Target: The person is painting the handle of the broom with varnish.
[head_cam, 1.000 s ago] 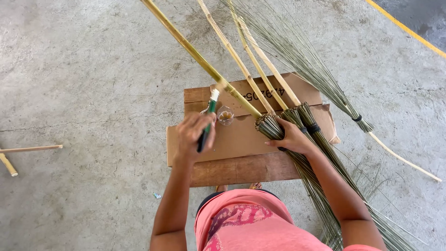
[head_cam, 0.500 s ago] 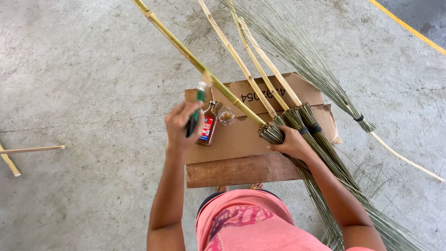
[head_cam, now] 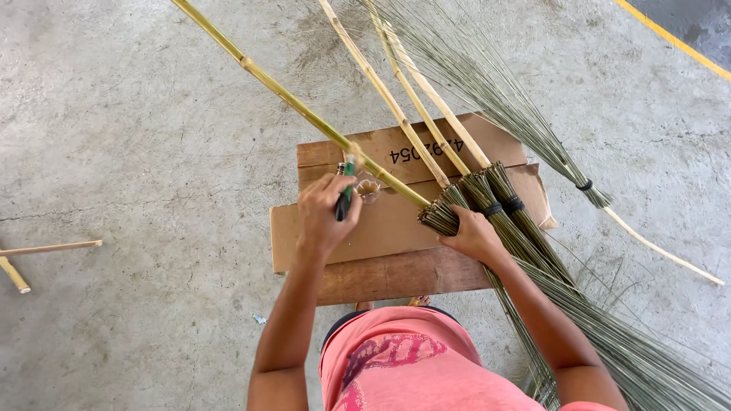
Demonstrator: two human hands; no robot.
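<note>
The left hand (head_cam: 324, 217), gripping the green-handled tool (head_cam: 345, 199), has dropped from its raised position back to the bamboo stick (head_cam: 304, 110). The right hand (head_cam: 474, 236) stays clamped on the broom bundle (head_cam: 440, 217) over the cardboard (head_cam: 396, 224).

A bare concrete floor (head_cam: 137, 137) spreads all around. Two short bamboo sticks (head_cam: 46, 248) lie near its left edge, a yellow painted line (head_cam: 678, 46) cuts across the upper right corner, and a separate loose broom (head_cam: 533, 144) lies toward the right edge.
</note>
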